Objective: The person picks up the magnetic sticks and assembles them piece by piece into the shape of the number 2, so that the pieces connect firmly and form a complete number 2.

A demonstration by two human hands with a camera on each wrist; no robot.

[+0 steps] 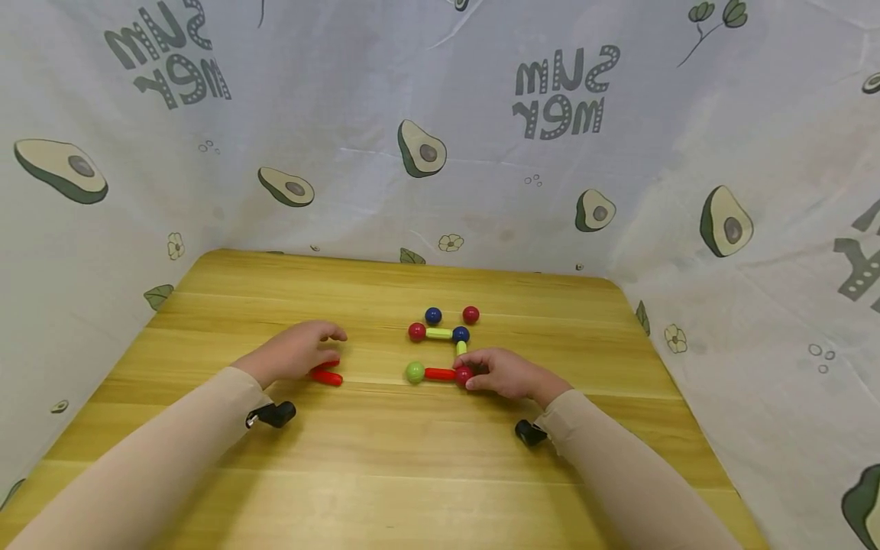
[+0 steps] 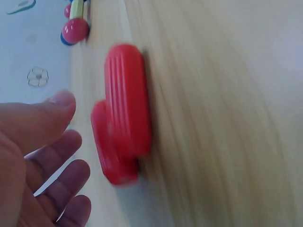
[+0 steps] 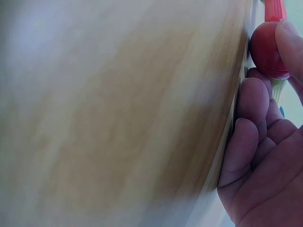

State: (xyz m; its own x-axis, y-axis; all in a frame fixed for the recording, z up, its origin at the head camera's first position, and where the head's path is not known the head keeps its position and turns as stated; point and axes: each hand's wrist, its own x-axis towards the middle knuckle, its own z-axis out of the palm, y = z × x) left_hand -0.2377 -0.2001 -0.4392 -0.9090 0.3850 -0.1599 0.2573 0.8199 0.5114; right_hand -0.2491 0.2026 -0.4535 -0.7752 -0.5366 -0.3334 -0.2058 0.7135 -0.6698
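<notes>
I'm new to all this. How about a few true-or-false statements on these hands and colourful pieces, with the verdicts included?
1. The right hand holds a red ball. True.
2. The green ball touches a connecting red rod. True.
3. The left hand grips the green ball. False: the left hand holds nothing and is near two loose red rods.
4. Two yellow rods meet at a blue ball. True.
5. The tabletop is plain white. False: it is yellowish, with wood grain.
6. The cloth behind is unpatterned. False: it shows printed avocados.

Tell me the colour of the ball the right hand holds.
The ball is red; the right wrist view shows it best.
</notes>
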